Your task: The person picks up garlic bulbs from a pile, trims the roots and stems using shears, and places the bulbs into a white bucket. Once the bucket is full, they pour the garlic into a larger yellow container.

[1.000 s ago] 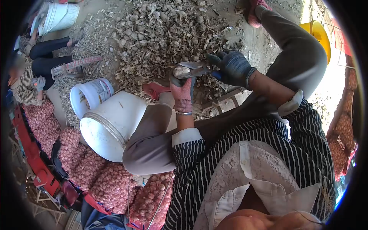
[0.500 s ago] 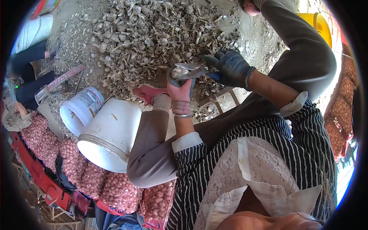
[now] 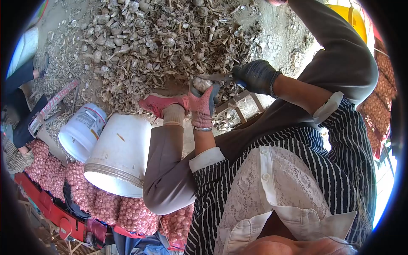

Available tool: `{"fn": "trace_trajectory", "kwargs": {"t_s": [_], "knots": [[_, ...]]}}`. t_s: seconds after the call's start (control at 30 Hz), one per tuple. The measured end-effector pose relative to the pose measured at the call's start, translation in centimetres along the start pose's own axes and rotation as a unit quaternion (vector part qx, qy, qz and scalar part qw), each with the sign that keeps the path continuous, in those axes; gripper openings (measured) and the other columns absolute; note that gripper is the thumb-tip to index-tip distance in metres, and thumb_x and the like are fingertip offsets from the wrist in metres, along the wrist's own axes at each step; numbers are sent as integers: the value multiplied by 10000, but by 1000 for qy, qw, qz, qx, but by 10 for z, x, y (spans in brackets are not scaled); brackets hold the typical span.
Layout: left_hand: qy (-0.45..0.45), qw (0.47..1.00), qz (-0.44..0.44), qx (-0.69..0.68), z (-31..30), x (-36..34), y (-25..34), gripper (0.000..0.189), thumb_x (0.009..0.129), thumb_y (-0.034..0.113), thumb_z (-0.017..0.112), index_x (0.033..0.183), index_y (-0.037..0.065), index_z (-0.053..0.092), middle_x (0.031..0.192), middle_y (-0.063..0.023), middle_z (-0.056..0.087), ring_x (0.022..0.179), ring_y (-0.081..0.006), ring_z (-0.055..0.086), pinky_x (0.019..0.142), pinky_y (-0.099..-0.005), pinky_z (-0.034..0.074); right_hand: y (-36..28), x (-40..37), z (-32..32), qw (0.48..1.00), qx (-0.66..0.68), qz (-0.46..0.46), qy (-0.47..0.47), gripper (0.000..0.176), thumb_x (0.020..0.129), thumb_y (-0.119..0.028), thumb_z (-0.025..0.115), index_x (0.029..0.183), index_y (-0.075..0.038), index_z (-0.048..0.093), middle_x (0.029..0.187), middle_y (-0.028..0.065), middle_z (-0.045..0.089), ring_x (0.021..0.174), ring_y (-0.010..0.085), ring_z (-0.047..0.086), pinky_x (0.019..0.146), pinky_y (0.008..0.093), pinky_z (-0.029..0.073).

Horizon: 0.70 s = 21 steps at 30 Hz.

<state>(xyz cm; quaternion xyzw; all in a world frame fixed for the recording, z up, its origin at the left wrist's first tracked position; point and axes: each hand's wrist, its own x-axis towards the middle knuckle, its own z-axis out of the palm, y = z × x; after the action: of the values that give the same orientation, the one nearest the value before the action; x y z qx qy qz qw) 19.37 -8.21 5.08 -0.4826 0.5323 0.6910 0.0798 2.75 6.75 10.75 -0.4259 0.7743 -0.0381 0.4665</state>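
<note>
In the middle of the head view, my left hand (image 3: 202, 102), in a pink and grey glove, is closed round a whitish garlic bulb (image 3: 202, 85). My right hand (image 3: 257, 77) wears a dark grey-blue glove and grips metal shears (image 3: 219, 77). The shears' blades point left and lie at the top of the bulb. Just beyond both hands spreads a heap of garlic bulbs and dry trimmings (image 3: 170, 46) on the ground.
A white bucket (image 3: 121, 146) and a smaller white pail (image 3: 80, 131) lie tipped on the left. Net sacks of garlic (image 3: 136, 214) stand behind them. A yellow bucket (image 3: 350, 19) is at upper right. Another person's leg (image 3: 29, 119) shows at far left.
The shears' blades stood apart around the bulb's top; now they look closed together. My right hand has turned and its fingers have curled in. The whole view has shifted slightly.
</note>
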Motion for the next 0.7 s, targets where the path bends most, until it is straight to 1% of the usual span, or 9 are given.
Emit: {"fn": "trace_trajectory", "kwargs": {"t_s": [0.07, 0.13, 0.23, 0.27, 0.33, 0.4, 0.47, 0.53, 0.7], "knots": [[-64, 993, 90, -38, 2, 2, -14, 523, 772, -19, 680, 1247, 0, 461, 1023, -132, 609, 834, -215, 663, 659, -311, 578, 7, 6, 5, 1000, 16, 16, -17, 241, 868, -268, 581, 1014, -76, 568, 741, 157, 633, 718, 360, 636, 639, 461, 497], [-64, 997, 37, -3, 8, -5, -5, 495, 780, 9, 682, 1231, 1, 478, 1006, -134, 607, 821, -218, 664, 619, -310, 572, 17, 11, 14, 1000, 3, 13, 14, 225, 874, -288, 578, 989, -95, 576, 698, 155, 626, 696, 363, 635, 627, 468, 495], [-155, 949, 43, -272, 16, -24, 38, 452, 807, 34, 658, 1222, 1, 483, 968, -131, 622, 802, -224, 661, 552, -321, 554, 10, 6, 8, 988, 68, 14, 136, 234, 864, -256, 588, 1029, -95, 551, 654, 151, 612, 656, 365, 629, 599, 475, 489], [-152, 949, 49, -272, 13, -24, 37, 452, 807, 34, 658, 1222, 1, 483, 968, -131, 622, 802, -224, 661, 552, -321, 554, 3, 5, 4, 971, 110, 3, 213, 247, 858, -241, 593, 1048, -93, 541, 632, 148, 604, 638, 366, 626, 586, 476, 487], [-6, 971, 26, -239, 9, -22, 36, 436, 816, 31, 652, 1218, -3, 486, 986, -137, 630, 815, -227, 662, 560, -329, 555, -8, -3, -12, 982, 110, 5, 152, 366, 826, -230, 623, 1136, -69, 514, 713, 164, 619, 674, 375, 623, 622, 470, 492], [2, 964, 40, -263, 2, -20, 31, 449, 766, -45, 683, 1172, -15, 492, 984, -159, 624, 788, -215, 664, 596, -288, 579, -17, -15, -22, 963, 47, -103, 244, 494, 796, -256, 653, 1221, -54, 502, 854, 190, 622, 745, 379, 616, 686, 469, 490], [25, 971, 123, -203, -2, -15, 22, 480, 741, -25, 719, 1166, -9, 498, 997, -159, 632, 770, -199, 662, 577, -285, 574, -27, -23, -26, 974, 12, -71, 213, 589, 771, -278, 671, 1282, -52, 483, 957, 204, 602, 808, 378, 604, 736, 465, 482], [12, 978, 130, -163, -4, -14, 14, 499, 729, -16, 732, 1170, -9, 499, 1007, -156, 633, 779, -192, 661, 585, -283, 572, -30, -32, -22, 990, 6, -55, 129, 614, 767, -292, 672, 1295, -44, 481, 930, 195, 601, 812, 371, 603, 731, 465, 483], [-13, 987, 99, -123, -1, -35, 25, 544, 706, -9, 750, 1188, -6, 500, 1026, -136, 638, 779, -192, 661, 595, -283, 563, -32, -53, -17, 987, -16, -82, 139, 614, 766, -276, 664, 1292, -24, 474, 918, 191, 597, 815, 371, 604, 719, 463, 484]]}}
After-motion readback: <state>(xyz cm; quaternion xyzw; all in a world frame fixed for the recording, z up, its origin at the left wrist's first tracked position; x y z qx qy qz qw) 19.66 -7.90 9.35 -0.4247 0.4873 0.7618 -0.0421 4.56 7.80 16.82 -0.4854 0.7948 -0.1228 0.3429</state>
